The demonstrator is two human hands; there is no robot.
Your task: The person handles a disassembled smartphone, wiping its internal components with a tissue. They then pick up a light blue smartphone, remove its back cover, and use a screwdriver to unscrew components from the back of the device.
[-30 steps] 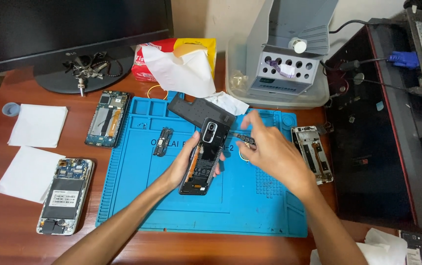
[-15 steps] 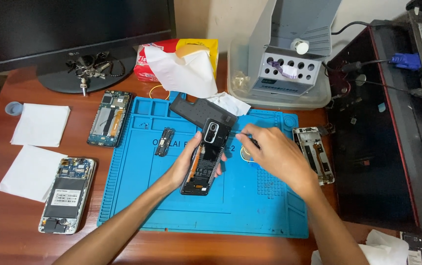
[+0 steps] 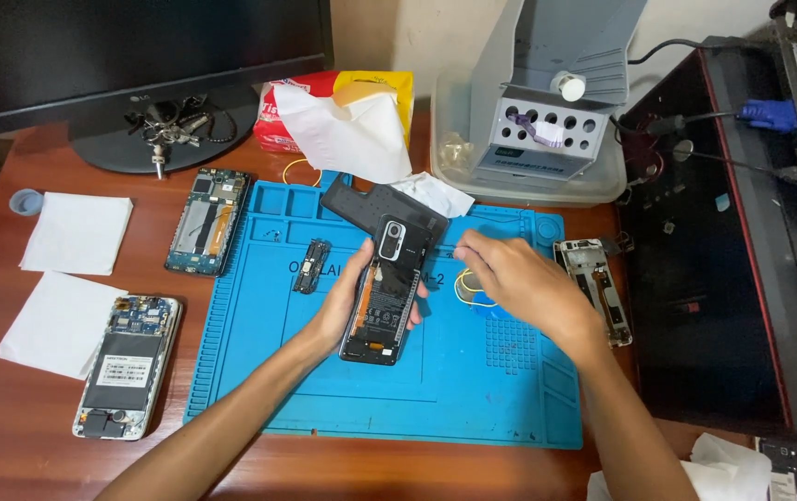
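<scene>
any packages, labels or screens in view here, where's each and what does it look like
Monitor: back left, wide dark screen, off.
Tissue box: back centre, red and yellow, white tissue sticking out.
Label on the opened phone: front left, white rectangle.
Opened phone in left hand: dark battery label.

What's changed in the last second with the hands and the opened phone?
The right hand drew back from the opened phone's top edge, moving right and down over the blue mat. The left hand still holds the phone tilted up. The other phones stayed put.
</scene>
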